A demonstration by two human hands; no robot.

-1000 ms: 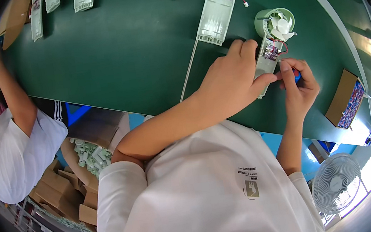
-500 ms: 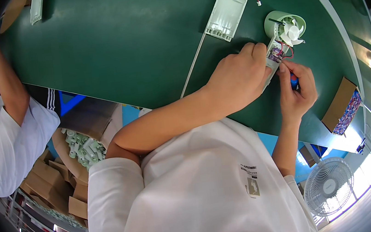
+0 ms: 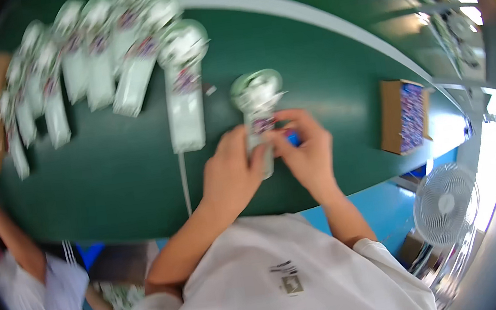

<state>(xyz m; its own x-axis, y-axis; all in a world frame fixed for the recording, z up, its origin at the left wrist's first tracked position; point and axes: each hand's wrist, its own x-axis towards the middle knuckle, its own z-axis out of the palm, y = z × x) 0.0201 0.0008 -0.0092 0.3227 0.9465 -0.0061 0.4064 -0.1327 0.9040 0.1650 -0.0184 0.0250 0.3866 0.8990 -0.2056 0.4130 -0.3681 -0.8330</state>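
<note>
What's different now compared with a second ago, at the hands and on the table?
The view swung: the row of pale green units on the left is now in sight, and the cardboard box sits nearer. Both hands, left hand and right hand, stayed on the same handheld unit on the green table, the right still pinching something blue.

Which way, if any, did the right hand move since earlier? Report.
No: the right hand stays at the handheld fan, left of the cardboard box.

Green table [image 3: 108, 178], white fan [image 3: 446, 205] on the floor.
</note>
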